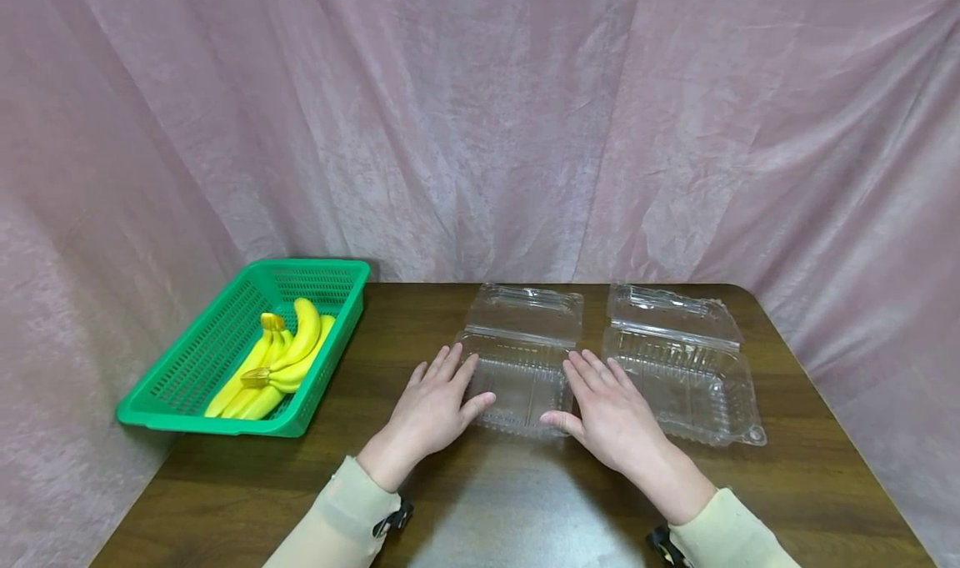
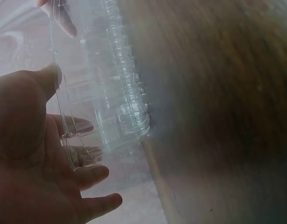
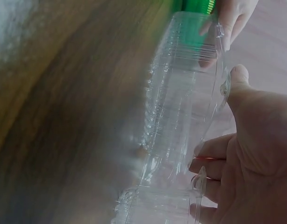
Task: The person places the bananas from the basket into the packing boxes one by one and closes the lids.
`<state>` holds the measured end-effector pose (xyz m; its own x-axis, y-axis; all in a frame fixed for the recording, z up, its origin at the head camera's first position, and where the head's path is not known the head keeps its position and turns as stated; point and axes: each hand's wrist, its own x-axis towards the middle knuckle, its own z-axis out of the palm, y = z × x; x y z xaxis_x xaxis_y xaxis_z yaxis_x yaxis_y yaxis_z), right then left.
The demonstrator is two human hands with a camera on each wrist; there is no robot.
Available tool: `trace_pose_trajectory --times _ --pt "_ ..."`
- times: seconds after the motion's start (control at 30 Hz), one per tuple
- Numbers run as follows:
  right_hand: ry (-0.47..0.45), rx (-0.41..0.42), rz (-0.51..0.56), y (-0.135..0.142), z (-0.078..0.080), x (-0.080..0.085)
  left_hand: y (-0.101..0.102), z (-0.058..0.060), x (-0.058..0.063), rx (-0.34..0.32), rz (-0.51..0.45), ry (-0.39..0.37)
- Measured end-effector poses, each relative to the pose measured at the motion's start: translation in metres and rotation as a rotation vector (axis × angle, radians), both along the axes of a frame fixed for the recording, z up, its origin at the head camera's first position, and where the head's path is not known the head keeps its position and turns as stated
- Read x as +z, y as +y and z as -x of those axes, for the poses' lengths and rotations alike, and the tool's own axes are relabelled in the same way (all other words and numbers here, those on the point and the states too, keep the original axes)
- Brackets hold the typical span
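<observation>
On a brown table (image 1: 420, 318), a green basket (image 1: 341, 343) sits left; an opened clear container (image 1: 517, 384) lies centrally, a second container (image 1: 678, 389) just right. Left hand (image 1: 435, 405) and right hand (image 1: 611, 414), fingers straight, thumbs spread, touch the central one's sides. Yellow bananas (image 1: 285, 355) fill the basket's near end.

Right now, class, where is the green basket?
At the head view's left, the green basket stands on the table, holding yellow bananas, left of the left hand.
</observation>
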<state>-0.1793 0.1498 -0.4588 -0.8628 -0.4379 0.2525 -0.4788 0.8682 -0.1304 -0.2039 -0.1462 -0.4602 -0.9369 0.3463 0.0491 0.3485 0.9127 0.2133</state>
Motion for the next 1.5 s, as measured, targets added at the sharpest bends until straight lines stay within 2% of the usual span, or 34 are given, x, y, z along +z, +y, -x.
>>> trace_pose_trajectory --times 0.37,0.87,0.97,1.2,1.5 --pt "0.012 -0.034 0.018 0.000 0.005 0.002 0.000 -0.001 -0.001 0.017 -0.013 0.012" --pt "0.080 0.008 0.082 -0.004 0.014 -0.003 -0.001 -0.003 -0.002 0.029 -0.015 0.034" --pt "0.064 0.008 0.078 -0.004 0.016 -0.002 -0.002 -0.003 -0.002 0.033 -0.015 0.034" --pt "-0.042 -0.010 0.063 -0.007 0.017 -0.001 -0.003 -0.004 -0.002 0.039 -0.016 0.044" --pt "-0.076 -0.008 0.035 -0.012 0.020 -0.006 -0.004 -0.004 -0.001 0.041 -0.026 0.038"
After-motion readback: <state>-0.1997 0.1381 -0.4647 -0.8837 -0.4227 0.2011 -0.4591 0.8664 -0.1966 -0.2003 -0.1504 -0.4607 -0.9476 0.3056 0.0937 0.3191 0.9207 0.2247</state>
